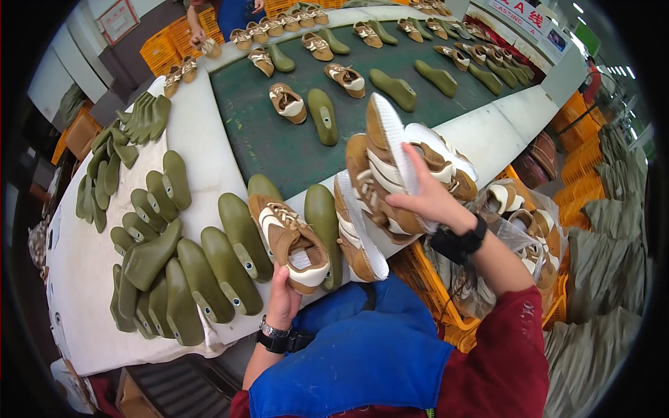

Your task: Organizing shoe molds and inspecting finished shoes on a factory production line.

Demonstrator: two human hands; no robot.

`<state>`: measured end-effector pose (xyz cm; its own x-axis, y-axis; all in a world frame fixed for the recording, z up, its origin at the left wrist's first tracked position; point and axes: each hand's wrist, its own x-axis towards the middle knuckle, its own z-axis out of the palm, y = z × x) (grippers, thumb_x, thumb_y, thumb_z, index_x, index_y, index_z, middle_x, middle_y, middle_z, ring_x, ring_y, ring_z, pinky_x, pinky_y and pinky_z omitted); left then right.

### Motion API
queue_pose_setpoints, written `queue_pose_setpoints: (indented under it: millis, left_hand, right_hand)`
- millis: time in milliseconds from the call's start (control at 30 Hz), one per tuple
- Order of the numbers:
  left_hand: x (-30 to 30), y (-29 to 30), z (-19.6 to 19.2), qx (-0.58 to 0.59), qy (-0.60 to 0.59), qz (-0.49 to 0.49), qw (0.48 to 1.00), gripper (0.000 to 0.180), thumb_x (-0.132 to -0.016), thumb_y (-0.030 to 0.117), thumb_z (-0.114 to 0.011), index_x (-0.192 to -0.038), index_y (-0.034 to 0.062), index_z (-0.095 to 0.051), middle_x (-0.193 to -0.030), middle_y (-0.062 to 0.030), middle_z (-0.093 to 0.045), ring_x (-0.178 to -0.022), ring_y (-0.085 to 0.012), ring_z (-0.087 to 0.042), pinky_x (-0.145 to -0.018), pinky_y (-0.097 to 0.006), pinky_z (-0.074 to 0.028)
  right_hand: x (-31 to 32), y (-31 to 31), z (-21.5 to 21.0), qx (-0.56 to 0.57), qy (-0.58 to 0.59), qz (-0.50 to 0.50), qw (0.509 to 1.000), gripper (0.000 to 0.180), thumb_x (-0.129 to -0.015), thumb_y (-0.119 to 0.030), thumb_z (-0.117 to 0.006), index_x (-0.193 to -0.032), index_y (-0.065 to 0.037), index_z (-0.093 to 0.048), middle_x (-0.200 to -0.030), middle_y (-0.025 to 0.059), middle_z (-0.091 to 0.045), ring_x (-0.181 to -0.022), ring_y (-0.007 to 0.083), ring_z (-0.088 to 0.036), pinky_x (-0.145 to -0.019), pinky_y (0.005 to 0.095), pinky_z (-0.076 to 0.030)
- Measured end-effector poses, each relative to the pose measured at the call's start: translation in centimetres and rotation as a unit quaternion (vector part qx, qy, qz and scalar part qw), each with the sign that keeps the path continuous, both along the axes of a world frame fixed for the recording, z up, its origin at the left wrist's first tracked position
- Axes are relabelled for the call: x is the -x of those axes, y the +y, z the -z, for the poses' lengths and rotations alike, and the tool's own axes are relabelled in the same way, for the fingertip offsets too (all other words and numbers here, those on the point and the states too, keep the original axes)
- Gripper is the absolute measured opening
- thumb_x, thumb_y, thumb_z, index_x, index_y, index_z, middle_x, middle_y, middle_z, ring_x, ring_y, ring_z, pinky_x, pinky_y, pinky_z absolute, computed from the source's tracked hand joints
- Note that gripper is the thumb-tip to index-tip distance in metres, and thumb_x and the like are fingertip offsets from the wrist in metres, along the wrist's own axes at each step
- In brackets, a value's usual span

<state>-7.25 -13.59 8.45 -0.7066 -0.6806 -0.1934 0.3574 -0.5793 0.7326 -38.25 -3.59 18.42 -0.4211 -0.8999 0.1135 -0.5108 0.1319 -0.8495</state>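
Observation:
My left hand (pixel 284 296) is closed on the heel of a tan-and-white sneaker (pixel 286 233), its opening facing me and its toe pointing away, between green shoe lasts at the table's near edge. My right hand (pixel 426 195) is closed round a tan sneaker with a white ribbed sole (pixel 389 136), held tilted with the sole outward. Against it leans a laced tan sneaker (pixel 369 184); whether my fingers hold that one too is hidden. Between my hands a white-soled sneaker (pixel 359 237) rests on its side beside a green shoe last (pixel 322 226). More white-soled sneakers (pixel 442 157) lie just beyond my right hand.
Many green lasts (pixel 185 285) cover the white table (pixel 83 299) at left. A green conveyor belt (pixel 244 139) carries sneakers and lasts ahead. At right, an orange crate (pixel 453 320) holds bagged sneakers (pixel 529 230). A person's hand (pixel 198 35) touches a shoe at the far left.

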Motion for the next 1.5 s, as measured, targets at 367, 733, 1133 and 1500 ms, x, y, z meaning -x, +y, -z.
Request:
queue_pose_setpoints:
  millis: [367, 733, 1133, 1500]
  left_hand:
    - [-1.0, -0.2, -3.0, 0.002, 0.018, -0.032, 0.999, 0.07, -0.082, 0.039, -0.053, -0.137, 0.0009, -0.03, -0.135, -0.0138, -0.041, -0.122, -0.0273, -0.044, -0.103, -0.042, -0.036]
    - [-0.8, 0.4, -6.4, 0.002, 0.052, 0.071, 0.996, 0.085, -0.077, 0.041, -0.057, -0.142, 0.0022, -0.018, -0.141, -0.0134, -0.031, -0.129, -0.0239, -0.035, -0.107, -0.038, -0.029]
    - [-1.3, -0.7, -9.9, 0.585, -0.339, -0.147, 0.722, 0.051, -0.073, 0.007, -0.068, -0.121, 0.0055, -0.049, -0.123, -0.0137, -0.045, -0.109, -0.0267, -0.049, -0.089, -0.035, -0.043]
    - [-1.2, -1.4, -9.0, 0.511, -0.253, -0.176, 0.802, 0.021, -0.083, 0.009, -0.061, -0.102, -0.0011, -0.061, -0.091, -0.0108, -0.062, -0.076, -0.0196, -0.058, -0.069, -0.029, -0.046]
  right_hand:
    - [0.3, -0.6, -0.9, -0.071, 0.273, -0.012, 0.959, 0.072, -0.07, -0.024, -0.071, -0.133, -0.008, -0.04, -0.128, 0.0243, -0.044, -0.111, 0.0372, -0.05, -0.091, 0.0402, -0.043]
    - [-8.6, -0.7, -3.3, 0.06, 0.096, -0.137, 0.984, 0.059, -0.072, -0.026, -0.074, -0.124, -0.006, -0.051, -0.116, 0.0147, -0.053, -0.098, 0.0315, -0.058, -0.081, 0.0342, -0.049]
    - [-14.8, -3.9, -2.6, 0.15, 0.131, -0.105, 0.974, 0.04, -0.068, 0.002, -0.062, -0.108, -0.003, -0.057, -0.089, 0.0134, -0.056, -0.076, 0.0303, -0.059, -0.064, 0.0361, -0.049]
    - [-13.4, -3.6, -1.1, 0.15, 0.05, -0.033, 0.987, 0.032, -0.071, 0.005, -0.059, -0.102, -0.002, -0.054, -0.079, 0.0063, -0.056, -0.057, 0.0106, -0.051, -0.051, 0.0232, -0.043]
